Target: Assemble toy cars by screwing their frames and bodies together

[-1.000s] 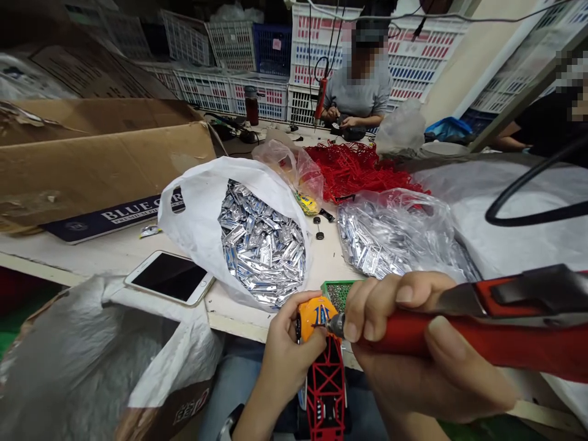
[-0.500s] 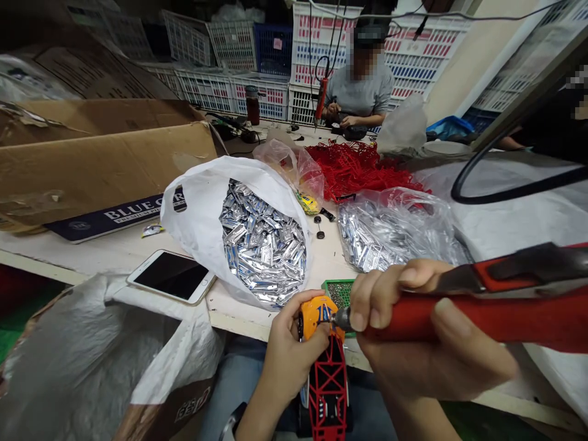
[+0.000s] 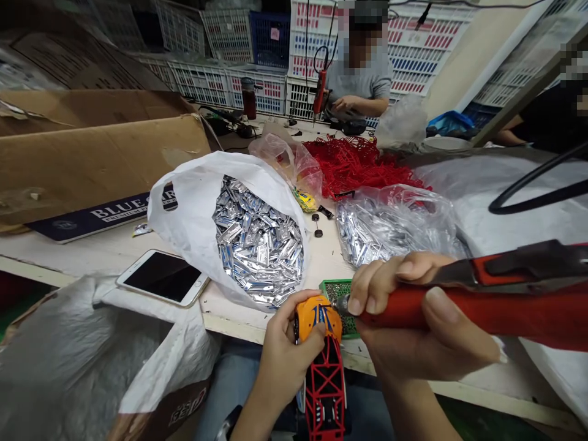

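My left hand (image 3: 294, 349) is closed around the orange front of a toy car (image 3: 316, 315), thumb on top. The car's red lattice frame (image 3: 325, 389) stretches down toward my lap. In my right hand (image 3: 413, 318) is a red electric screwdriver (image 3: 514, 300), held level, its tip pointing left at the orange hood. Whether the tip touches the car I cannot tell. Just behind the screwdriver's nose, a green tray (image 3: 337, 288) of small screws sits at the table edge.
A white bag (image 3: 188, 184) spills silver metal pieces (image 3: 260, 245); a clear bag (image 3: 390, 223) holds more. Red lattice parts (image 3: 353, 162) lie behind. A phone (image 3: 163, 277) rests by the front edge, a cardboard box (image 3: 101, 159) at left. A co-worker (image 3: 362, 86) sits opposite.
The screwdriver's tip has drawn back slightly from the middle of the orange hood to its right side. My left hand keeps its grip. The whole view has shifted a little.
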Tool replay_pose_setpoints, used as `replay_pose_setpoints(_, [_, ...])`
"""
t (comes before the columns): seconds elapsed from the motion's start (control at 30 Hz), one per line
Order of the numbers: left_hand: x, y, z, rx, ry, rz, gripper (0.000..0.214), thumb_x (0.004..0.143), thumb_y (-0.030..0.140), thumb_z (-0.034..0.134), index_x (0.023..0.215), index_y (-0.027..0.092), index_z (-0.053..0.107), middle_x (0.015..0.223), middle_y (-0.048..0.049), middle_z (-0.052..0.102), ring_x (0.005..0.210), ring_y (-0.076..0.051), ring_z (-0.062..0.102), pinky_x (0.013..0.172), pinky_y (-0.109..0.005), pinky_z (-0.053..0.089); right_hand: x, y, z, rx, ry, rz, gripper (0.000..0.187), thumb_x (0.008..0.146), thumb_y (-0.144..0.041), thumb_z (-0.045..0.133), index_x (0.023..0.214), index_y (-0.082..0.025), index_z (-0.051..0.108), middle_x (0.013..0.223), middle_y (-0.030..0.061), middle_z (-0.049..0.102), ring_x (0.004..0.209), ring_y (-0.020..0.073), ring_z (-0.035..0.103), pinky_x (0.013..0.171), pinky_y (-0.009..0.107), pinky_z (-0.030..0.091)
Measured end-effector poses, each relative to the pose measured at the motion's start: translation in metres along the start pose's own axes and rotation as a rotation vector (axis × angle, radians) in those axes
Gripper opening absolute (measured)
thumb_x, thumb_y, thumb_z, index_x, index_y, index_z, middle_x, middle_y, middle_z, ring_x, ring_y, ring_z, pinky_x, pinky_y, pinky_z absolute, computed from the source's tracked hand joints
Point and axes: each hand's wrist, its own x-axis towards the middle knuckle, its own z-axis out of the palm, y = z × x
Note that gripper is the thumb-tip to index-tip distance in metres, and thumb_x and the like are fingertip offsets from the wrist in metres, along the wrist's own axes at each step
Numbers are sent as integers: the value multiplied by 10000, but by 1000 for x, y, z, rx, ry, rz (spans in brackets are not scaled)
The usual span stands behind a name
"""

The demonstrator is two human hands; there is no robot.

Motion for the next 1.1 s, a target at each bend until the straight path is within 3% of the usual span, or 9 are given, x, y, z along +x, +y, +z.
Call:
replay_pose_setpoints(0.3, [-2,-4,0,40,29,32,398,693,250,772,1074,175,685,882,-31,739,765,-160,676,689,-224,562,-20,4,11,-63,35,-67,67,933,-265,700,930,-201,681,596,-19,555,500,144,549,524,296,470])
replay_pose_setpoints(0.53, [-3,-7,-6,8,-2,104,358,746,241,768,1092,195,688,992,-45,768,834,-158,726,742,-208,592,5,-13,-3,-35,51,22,119,863,-309,727,891,-194,714,522,-11,555,422,158,522,412,284,444])
replay_pose_setpoints(0.63, [-12,-15,-12,54,-26,177,419,828,232,733,1234,233,627,1025,-35,759,850,-149,737,767,-209,602,16,-28,-17,-154,121,16,93,827,-293,708,858,-205,713,499,-19,549,399,154,498,393,273,421])
replay_pose_setpoints(0.7, [-19,-17,-16,151,15,291,479,868,190,699,1319,273,561,1033,-25,743,837,-137,735,750,-200,599,20,-36,-29,-298,191,40,107,781,-288,708,845,-203,697,489,-21,545,402,159,492,394,272,412])
replay_pose_setpoints(0.8, [-29,-7,-20,339,58,739,415,899,223,694,1289,243,555,918,-25,683,751,-134,675,662,-198,571,19,-41,-45,-491,274,131,203,704,-319,721,862,-195,687,510,-14,571,450,179,525,448,293,452])
replay_pose_setpoints(0.9, [-33,16,-23,526,-40,1134,196,943,245,660,1120,178,607,735,4,566,640,-127,551,579,-224,518,15,-42,-58,-571,337,165,269,661,-315,740,900,-200,694,560,-12,612,523,194,573,544,317,497])
replay_pose_setpoints(0.97, [-34,32,-24,649,-61,1158,13,971,188,594,968,185,607,705,9,554,642,-124,558,595,-235,520,12,-43,-62,-579,360,146,252,677,-303,737,907,-211,695,575,-16,621,546,200,581,568,328,494])
replay_pose_setpoints(1.1, [-37,49,-24,690,-37,1041,121,969,273,592,869,220,549,733,10,625,687,-131,638,692,-257,565,9,-48,-64,-552,317,71,142,737,-256,722,876,-230,717,585,-16,624,532,197,561,565,343,467])
